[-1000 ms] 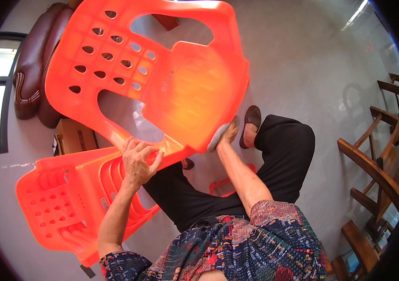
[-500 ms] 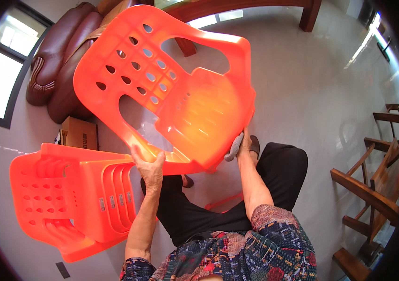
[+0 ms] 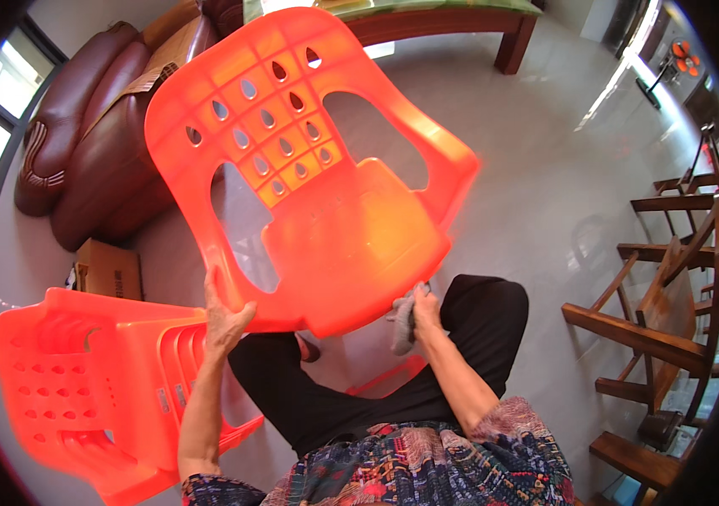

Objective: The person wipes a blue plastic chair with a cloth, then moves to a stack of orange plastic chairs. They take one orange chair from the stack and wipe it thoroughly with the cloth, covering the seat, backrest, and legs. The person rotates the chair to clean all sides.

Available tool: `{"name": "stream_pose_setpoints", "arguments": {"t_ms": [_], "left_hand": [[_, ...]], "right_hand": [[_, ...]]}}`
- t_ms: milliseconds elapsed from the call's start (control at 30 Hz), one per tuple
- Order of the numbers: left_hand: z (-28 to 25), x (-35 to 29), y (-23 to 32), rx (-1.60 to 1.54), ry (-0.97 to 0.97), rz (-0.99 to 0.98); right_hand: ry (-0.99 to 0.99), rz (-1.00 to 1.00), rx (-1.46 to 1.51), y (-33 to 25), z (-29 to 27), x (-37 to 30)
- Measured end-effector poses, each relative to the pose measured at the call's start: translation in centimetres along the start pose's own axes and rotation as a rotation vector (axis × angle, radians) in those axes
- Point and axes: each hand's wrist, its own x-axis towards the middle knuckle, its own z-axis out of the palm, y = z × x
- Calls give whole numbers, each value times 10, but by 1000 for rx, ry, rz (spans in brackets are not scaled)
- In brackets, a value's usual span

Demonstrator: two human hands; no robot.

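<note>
An orange-red plastic armchair [image 3: 351,244] is held up in front of my knees, its backrest with teardrop holes toward the far side. My left hand [image 3: 226,319] grips the chair's near left arm, thumb on top and fingers partly hidden. My right hand [image 3: 427,310] is closed round a grey cloth [image 3: 404,327] at the seat's front right edge. Below and to the left lies a stack of matching orange chairs [image 3: 127,379], nested together.
A brown leather sofa [image 3: 115,177] stands at the far left, with a cardboard box [image 3: 109,271] before it. At the back is a wooden-legged table [image 3: 460,24]. Wooden chairs [image 3: 663,333] line the right side, and an orange-bladed fan [image 3: 685,59] stands far right.
The held chair has turned, its backrest swinging rightward and its seat tilting more toward me. Both hands have moved lower and left, and more of the grey cloth shows in my right hand.
</note>
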Motion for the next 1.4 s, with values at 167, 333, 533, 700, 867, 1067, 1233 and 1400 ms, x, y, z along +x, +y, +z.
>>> {"name": "stream_pose_setpoints", "arguments": {"t_ms": [167,333,533,700,867,1067,1233,1400], "left_hand": [[-18,36,33,170,-166,-194],[11,43,14,417,-92,-16],[2,42,23,301,-115,6],[0,40,20,259,-98,-22],[-2,44,34,185,-113,-85],[-1,45,29,193,-164,-110],[-5,43,28,212,-158,-126],[-6,41,25,147,-151,-160]], "right_hand": [[102,-842,-235,-199,-39,-9],[552,-1297,-1224,-252,1,57],[289,-933,-1621,-302,57,79],[427,-1099,-1525,-309,136,125],[892,-1418,-1006,-335,235,168],[734,-1838,-336,-392,358,132],[552,-2163,-423,-362,418,82],[780,-2116,-658,-359,354,135]]}}
